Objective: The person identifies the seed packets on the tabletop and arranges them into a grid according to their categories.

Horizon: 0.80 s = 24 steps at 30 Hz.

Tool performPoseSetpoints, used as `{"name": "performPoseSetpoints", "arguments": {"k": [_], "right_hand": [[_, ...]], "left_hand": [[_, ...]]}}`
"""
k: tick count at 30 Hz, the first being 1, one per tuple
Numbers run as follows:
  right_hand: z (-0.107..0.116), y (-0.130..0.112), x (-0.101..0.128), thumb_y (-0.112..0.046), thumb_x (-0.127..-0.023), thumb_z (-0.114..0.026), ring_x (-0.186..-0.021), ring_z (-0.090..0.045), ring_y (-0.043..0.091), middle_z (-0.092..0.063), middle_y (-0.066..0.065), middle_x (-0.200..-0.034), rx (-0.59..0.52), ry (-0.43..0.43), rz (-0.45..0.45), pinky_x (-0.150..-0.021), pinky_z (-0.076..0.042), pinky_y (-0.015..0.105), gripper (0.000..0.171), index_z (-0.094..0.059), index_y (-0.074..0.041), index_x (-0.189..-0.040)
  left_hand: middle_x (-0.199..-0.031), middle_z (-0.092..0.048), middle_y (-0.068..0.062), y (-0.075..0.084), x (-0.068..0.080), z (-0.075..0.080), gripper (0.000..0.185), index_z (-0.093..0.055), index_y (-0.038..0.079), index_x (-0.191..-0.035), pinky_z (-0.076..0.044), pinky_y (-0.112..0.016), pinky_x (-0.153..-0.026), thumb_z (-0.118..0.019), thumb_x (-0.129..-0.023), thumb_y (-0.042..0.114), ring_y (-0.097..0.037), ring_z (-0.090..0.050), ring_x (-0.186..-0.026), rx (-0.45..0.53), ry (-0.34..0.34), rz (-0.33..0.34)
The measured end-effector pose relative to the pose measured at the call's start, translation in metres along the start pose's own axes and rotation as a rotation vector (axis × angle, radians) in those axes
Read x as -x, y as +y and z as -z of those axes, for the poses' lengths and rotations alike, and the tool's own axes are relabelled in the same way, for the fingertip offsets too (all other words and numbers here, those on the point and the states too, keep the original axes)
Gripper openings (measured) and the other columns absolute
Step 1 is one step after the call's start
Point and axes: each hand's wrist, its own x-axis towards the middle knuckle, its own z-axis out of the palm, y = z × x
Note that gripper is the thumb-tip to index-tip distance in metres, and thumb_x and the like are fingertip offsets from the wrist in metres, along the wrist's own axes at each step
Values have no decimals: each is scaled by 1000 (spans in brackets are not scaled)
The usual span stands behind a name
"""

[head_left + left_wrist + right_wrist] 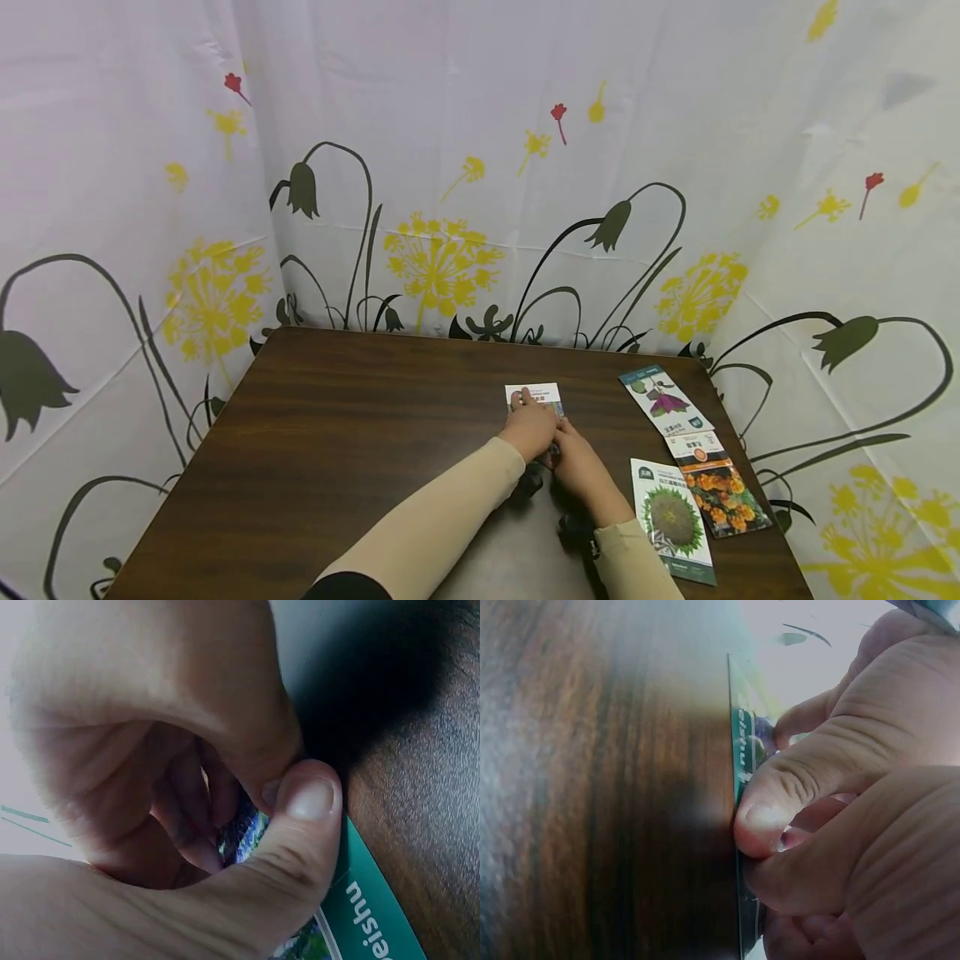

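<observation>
A seed packet (551, 388) with a white top lies under both hands on the dark wooden table (375, 400). My left hand (528, 427) spreads its fingers over the packet's upper part, its thumb down at the edge. Beside it, my right hand (581, 462) holds the lower right of the packet. The left wrist view shows a green strip (375, 907) with white lettering and a blue-purple picture partly hidden by fingers. Thumb tips touch side by side at the packet's edge (742, 742) in the right wrist view, close to the tabletop.
To the right lie a purple-flower packet (663, 402), an orange-flower packet (723, 492) touching its lower end, and a sunflower packet (672, 521) nearer me. Dark wrist devices (573, 533) sit by both wrists. A flower-printed curtain (450, 125) hangs behind and beside the table.
</observation>
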Motion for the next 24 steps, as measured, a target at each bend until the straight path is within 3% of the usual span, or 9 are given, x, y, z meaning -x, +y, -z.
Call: {"name": "performPoseSetpoints", "arguments": {"k": [3,5,9,10,12,16,20,24], "right_hand": [[-2,-3,0,9,-77,-80,-147,-56,48,-66,17,-152,22,-22,-10,-119,-48,63,52,-77,-8,-126],[-4,-6,-2,6,-80,-83,-147,-57,46,-65,18,-154,37,-34,-1,-118,-48,62,54,-76,-7,-131],[-7,-6,-5,2,-83,-84,-147,-58,43,-60,20,-159,80,-61,7,-118,-50,60,55,-75,-7,-137],[-7,-6,-6,2,-83,-84,-146,-59,42,-60,19,-160,93,-71,14,-117,-50,59,55,-75,-8,-137],[-7,-4,-9,4,-81,-84,-144,-61,41,-59,18,-161,108,-93,28,-116,-51,58,57,-76,-11,-136],[-7,0,-15,7,-77,-84,-136,-69,37,-63,11,-159,152,-125,59,-111,-56,56,62,-77,-17,-134],[-3,-4,-20,6,-78,-83,-128,-73,33,-67,6,-154,217,-144,77,-106,-59,53,60,-78,-21,-131],[-5,-10,-24,2,-82,-84,-124,-74,34,-71,6,-146,200,-154,81,-104,-60,52,50,-79,-19,-127]], "left_hand": [[-176,-27,-32,-6,-13,-11,109,-48,15,-167,-59,-54,-110,-100,-74,39,-55,-28,-163,-15,2,4],[-176,-26,-32,-10,-21,-18,100,-47,14,-167,-57,-54,-112,-96,-83,35,-54,-27,-164,0,4,13],[-176,-24,-34,-18,-36,-32,72,-43,12,-168,-53,-56,-117,-72,-106,34,-55,-26,-164,29,50,25],[-177,-23,-33,-20,-39,-35,74,-42,13,-169,-51,-56,-119,-72,-106,37,-55,-25,-164,33,54,25],[-177,-23,-34,-24,-44,-39,89,-41,12,-170,-49,-56,-121,-82,-97,42,-55,-25,-164,30,71,25],[-177,-23,-33,-29,-41,-37,126,-42,11,-169,-50,-57,-121,-106,-66,45,-54,-24,-165,45,60,10],[-176,-25,-34,-34,-32,-29,124,-43,10,-168,-54,-58,-115,-105,-68,48,-54,-27,-163,33,58,-24],[-176,-25,-34,-36,-13,-11,119,-42,9,-169,-51,-56,-120,-101,-74,49,-53,-28,-163,-8,39,-41]]}}
